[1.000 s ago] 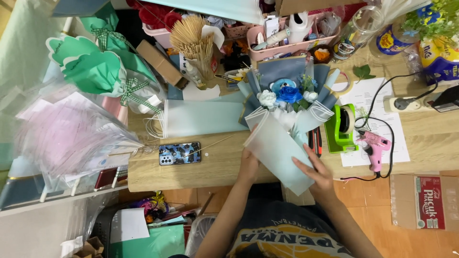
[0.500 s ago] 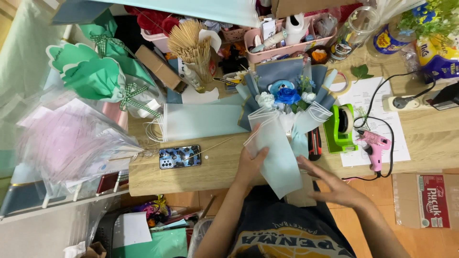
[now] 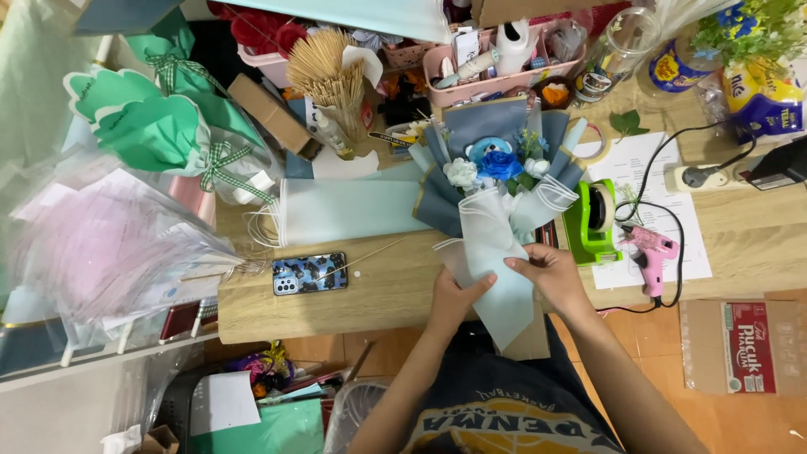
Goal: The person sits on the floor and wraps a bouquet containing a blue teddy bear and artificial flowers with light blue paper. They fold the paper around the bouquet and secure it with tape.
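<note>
A bouquet [image 3: 498,168] of blue and white flowers lies on the wooden table [image 3: 370,277], wrapped in dark blue paper with pale blue sheets over its stem end. My left hand [image 3: 455,300] grips the left side of the pale blue wrapping sheet [image 3: 492,252] near the table's front edge. My right hand [image 3: 546,273] holds the same sheet from the right, pressing it around the stem. The sheet's lower end hangs past the table edge.
A phone [image 3: 309,273] lies left of my hands, beside a roll of pale blue paper [image 3: 345,210]. A green tape dispenser [image 3: 593,220] and pink glue gun [image 3: 651,252] sit to the right. A cup of wooden sticks [image 3: 332,76], pink tray [image 3: 504,71] and green bouquets [image 3: 160,126] crowd the back.
My right hand has come up from the sheet's lower end to its right side. Both hands have closed the pale blue sheet tighter around the stem, and it has shifted slightly right.
</note>
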